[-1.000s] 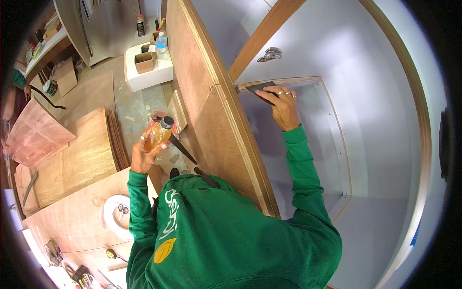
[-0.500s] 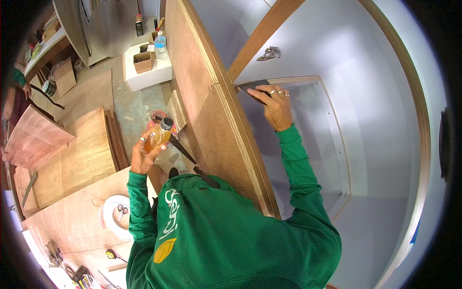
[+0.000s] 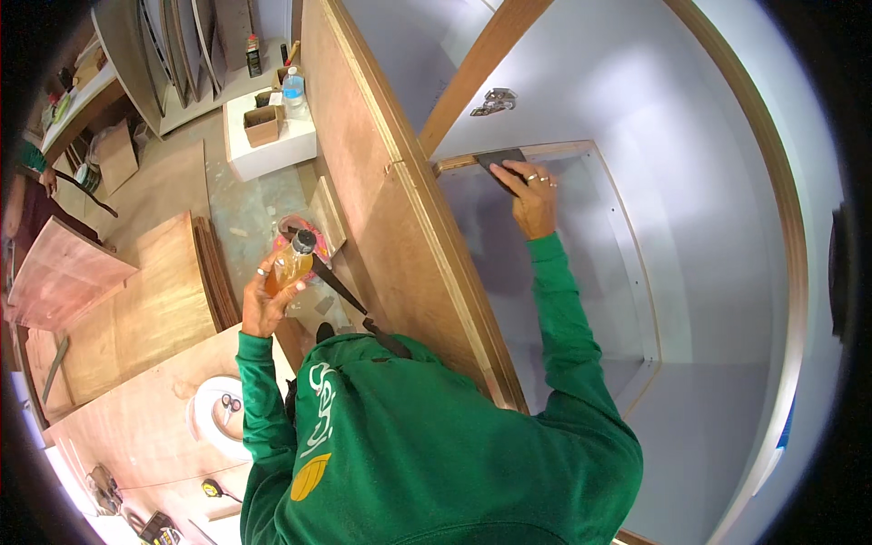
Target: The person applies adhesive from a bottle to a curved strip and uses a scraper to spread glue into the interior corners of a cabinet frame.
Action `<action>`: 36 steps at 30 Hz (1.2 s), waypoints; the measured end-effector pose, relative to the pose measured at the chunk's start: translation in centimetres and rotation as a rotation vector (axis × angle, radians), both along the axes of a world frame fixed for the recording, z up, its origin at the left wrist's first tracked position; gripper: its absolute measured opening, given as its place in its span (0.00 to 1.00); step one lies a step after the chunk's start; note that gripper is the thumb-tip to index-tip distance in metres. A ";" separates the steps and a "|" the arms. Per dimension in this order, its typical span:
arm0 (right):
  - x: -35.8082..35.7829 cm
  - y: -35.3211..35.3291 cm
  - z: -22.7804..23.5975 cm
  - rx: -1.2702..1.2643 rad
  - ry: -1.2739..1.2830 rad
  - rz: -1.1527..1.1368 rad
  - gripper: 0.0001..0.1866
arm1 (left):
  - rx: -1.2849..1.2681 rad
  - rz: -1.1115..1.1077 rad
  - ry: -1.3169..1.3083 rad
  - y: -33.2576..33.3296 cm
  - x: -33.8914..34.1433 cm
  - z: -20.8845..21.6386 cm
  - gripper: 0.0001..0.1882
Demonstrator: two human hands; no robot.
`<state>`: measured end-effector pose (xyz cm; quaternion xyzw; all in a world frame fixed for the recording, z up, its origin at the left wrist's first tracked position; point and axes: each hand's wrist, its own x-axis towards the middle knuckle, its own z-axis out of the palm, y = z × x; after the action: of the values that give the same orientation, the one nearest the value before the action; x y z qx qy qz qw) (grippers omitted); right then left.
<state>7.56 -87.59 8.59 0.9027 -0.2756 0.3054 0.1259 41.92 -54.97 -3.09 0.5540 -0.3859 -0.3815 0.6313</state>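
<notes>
My left hand (image 3: 263, 298) is wrapped round a clear bottle (image 3: 292, 265) of amber liquid with a dark cap, held up to the left of the plywood cabinet side. Inside the pale cabinet, my right hand (image 3: 534, 202) grips a thin, dark flat piece (image 3: 501, 165); whether it is a spreader or sandpaper I cannot tell. That piece rests against the wooden top edge (image 3: 457, 163) of an inner panel. Fingers lie across it, partly hiding it. A metal hinge (image 3: 495, 102) is on the cabinet wall just beyond this hand.
The plywood side (image 3: 400, 173) stands upright between my arms. Ahead on the left, a white box (image 3: 241, 154) carries a cardboard box (image 3: 262, 125) and a water bottle (image 3: 293, 91). Plywood sheets (image 3: 154, 291) and a tape measure (image 3: 212, 488) lie at left. A co-worker's hand (image 3: 48, 182) shows far left.
My right hand has slid the dark piece rightward along the wooden edge, uncovering its left end. The left hand still holds the bottle, nearly in place.
</notes>
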 end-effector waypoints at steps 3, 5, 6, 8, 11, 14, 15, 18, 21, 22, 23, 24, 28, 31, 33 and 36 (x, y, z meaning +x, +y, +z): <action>-0.4 0.3 -1.8 -0.047 -0.043 -0.014 0.24 | 0.022 -0.002 -0.053 0.1 0.0 0.6 0.34; -0.8 0.7 -1.5 -0.042 -0.044 -0.006 0.23 | 0.024 0.001 -0.039 0.1 -0.1 0.7 0.35; -1.4 0.6 -0.6 -0.030 -0.028 0.002 0.23 | 0.025 0.002 -0.032 0.1 -0.2 0.7 0.35; -1.7 0.8 0.5 -0.007 -0.015 0.007 0.23 | 0.052 0.005 -0.012 0.4 -0.1 0.6 0.35; -1.4 0.3 1.5 0.006 -0.001 0.006 0.22 | 0.005 0.006 0.004 0.3 -0.2 0.3 0.33; -0.5 -0.2 1.5 0.006 0.031 0.015 0.23 | -0.009 -0.015 0.007 0.1 -0.3 0.3 0.33; -0.5 -0.4 1.4 0.011 0.044 0.015 0.23 | -0.001 -0.023 0.007 0.1 -0.3 0.4 0.33; -1.6 -0.6 2.2 0.048 0.082 0.066 0.24 | -0.010 -0.003 -0.017 0.2 -0.7 0.7 0.33; -1.8 -0.9 3.3 0.115 0.079 0.074 0.24 | 0.003 0.012 0.011 0.6 -0.9 1.3 0.34; -2.0 -0.7 3.5 0.142 0.074 0.061 0.24 | 0.001 0.014 0.011 0.8 -0.9 1.0 0.34; -1.8 -0.7 3.5 0.124 0.077 0.058 0.24 | 0.000 0.016 0.010 1.0 -0.7 0.5 0.34; -1.2 -0.9 3.4 0.105 0.080 0.055 0.24 | -0.001 0.017 0.008 1.2 -0.7 0.1 0.34; -0.6 -1.7 2.7 0.082 0.117 0.039 0.23 | 0.058 -0.006 -0.032 1.5 -0.6 0.0 0.35; -0.7 -1.7 2.4 0.091 0.094 0.041 0.23 | 0.051 0.013 -0.030 1.3 -0.7 0.0 0.35; -0.7 -1.4 2.3 0.097 0.111 0.039 0.23 | 0.046 0.028 -0.035 1.5 -0.8 0.1 0.35; -1.0 -1.2 3.1 0.132 0.145 0.068 0.23 | 0.042 0.031 -0.080 1.3 -0.6 0.8 0.36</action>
<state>6.57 -88.80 11.72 0.9376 -0.2544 0.2247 0.0753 41.29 -53.70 -2.29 0.5880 -0.3939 -0.3573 0.6095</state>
